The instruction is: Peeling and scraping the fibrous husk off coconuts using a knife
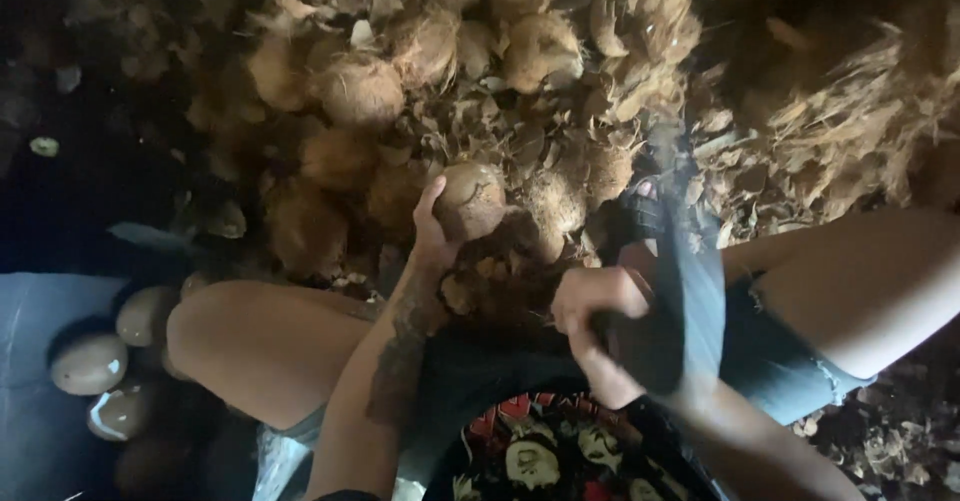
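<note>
At the far left, a blue plastic tub (40, 311) holds several smooth, pale, husked coconuts (88, 363), packed close against its rim beside the person's bare left knee (230, 331). Further right, the left hand (432, 236) reaches forward, fingers and thumb wrapped around the near side of a round, brown, partly shaved coconut (470, 201), pinning it on the ground at the near edge of the heap. That heap of rough, fibrous brown coconuts (400, 71) spreads across the ground towards the top edge, with dry husk scraps (800, 131) piled toward the upper right corner.

The held coconut looks hard, stiff and fairly heavy, and its shaved shell is likely to be slick; a broad cupping grip over its curve, as the palm has now, seems the surest hold, since there is no edge to pinch.

Right of centre, the right hand (600, 311) is closed in a fist around the handle of a broad, dark, blurred blade (690, 281), which stands just right of the coconut, apart from it.
</note>
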